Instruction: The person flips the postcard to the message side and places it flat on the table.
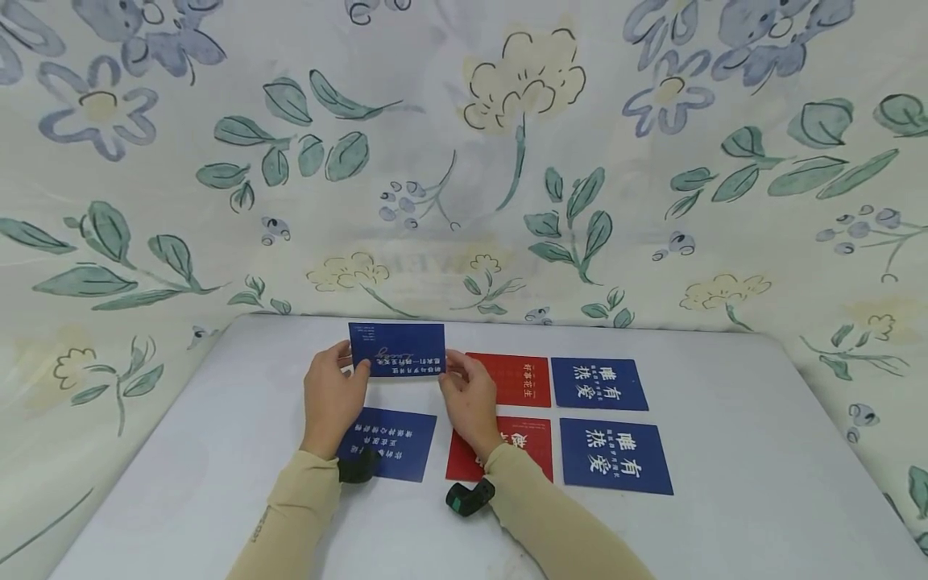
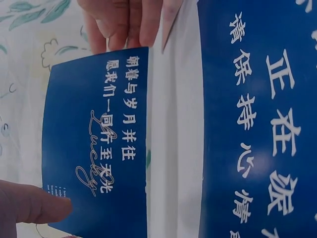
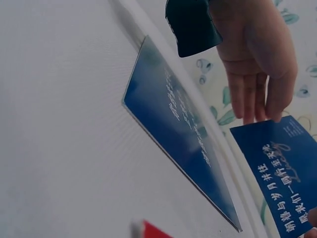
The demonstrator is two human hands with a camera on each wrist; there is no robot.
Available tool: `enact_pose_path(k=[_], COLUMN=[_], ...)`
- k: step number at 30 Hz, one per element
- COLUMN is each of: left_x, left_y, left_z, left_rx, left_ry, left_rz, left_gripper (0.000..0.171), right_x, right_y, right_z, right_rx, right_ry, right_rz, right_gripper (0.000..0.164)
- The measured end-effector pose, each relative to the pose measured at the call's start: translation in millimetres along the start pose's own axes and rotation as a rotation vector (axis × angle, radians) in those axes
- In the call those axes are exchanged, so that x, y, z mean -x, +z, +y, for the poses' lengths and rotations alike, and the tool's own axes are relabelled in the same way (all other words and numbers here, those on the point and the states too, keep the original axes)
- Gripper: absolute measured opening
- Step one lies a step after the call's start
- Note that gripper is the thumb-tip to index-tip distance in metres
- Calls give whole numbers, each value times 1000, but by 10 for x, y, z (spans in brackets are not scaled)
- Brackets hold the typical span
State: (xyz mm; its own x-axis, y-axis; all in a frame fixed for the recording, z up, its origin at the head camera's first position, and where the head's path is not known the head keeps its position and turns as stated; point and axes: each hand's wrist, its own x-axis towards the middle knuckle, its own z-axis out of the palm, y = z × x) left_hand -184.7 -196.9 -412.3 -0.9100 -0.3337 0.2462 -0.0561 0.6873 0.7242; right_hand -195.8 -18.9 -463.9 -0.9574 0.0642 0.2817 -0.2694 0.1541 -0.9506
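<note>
A blue card (image 1: 396,348) with white characters and "Lucky" in script is held up between both hands near the back of the table. My left hand (image 1: 333,399) pinches its left end, thumb on the printed face and fingers behind. At the other end, my right hand (image 1: 473,403) pinches the lower right corner. The left wrist view shows the held card (image 2: 99,144) close up, with the right fingers (image 2: 131,29) along its edge. Below it another blue card (image 1: 391,447) lies on the table, partly covered by the left wrist.
Right of the hands, an upper red card (image 1: 511,380) and a lower red card (image 1: 535,459) lie flat, partly hidden by the right hand and forearm. Beside them lie an upper blue card (image 1: 600,383) and a lower blue card (image 1: 616,456). A floral cloth (image 1: 464,201) hangs behind the white table (image 1: 725,435).
</note>
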Motion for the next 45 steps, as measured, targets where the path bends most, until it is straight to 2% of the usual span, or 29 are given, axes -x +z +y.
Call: enact_pose_path(k=[9, 16, 21, 28, 34, 38, 41, 45], left_x=[22, 13, 0, 7, -17, -34, -108, -279], left_y=[-9, -35, -52, -62, -53, -71, -4, 204], left_z=[-1, 12, 7, 19, -14, -24, -177, -575], left_rx=[-2, -2, -6, -26, -31, 11, 28, 24], left_ry=[5, 11, 2, -45, -24, -11, -10, -23], left_rz=[23, 60, 56, 38, 58, 44, 52, 72], left_gripper=[44, 38, 34, 32, 28, 30, 36, 53], right_x=[25, -4, -25, -37, -44, -36, -36, -41], right_y=[-5, -1, -3, -16, -17, -31, -36, -37], right_z=[11, 34, 55, 44, 56, 55, 64, 75], right_rx=[11, -55, -91, -126, -155, -172, -181, -195], right_ry=[22, 34, 76, 111, 119, 113, 99, 88], right_rz=[-25, -18, -13, -27, -26, -15, -2, 16], right_gripper=[37, 33, 31, 37, 35, 32, 30, 29])
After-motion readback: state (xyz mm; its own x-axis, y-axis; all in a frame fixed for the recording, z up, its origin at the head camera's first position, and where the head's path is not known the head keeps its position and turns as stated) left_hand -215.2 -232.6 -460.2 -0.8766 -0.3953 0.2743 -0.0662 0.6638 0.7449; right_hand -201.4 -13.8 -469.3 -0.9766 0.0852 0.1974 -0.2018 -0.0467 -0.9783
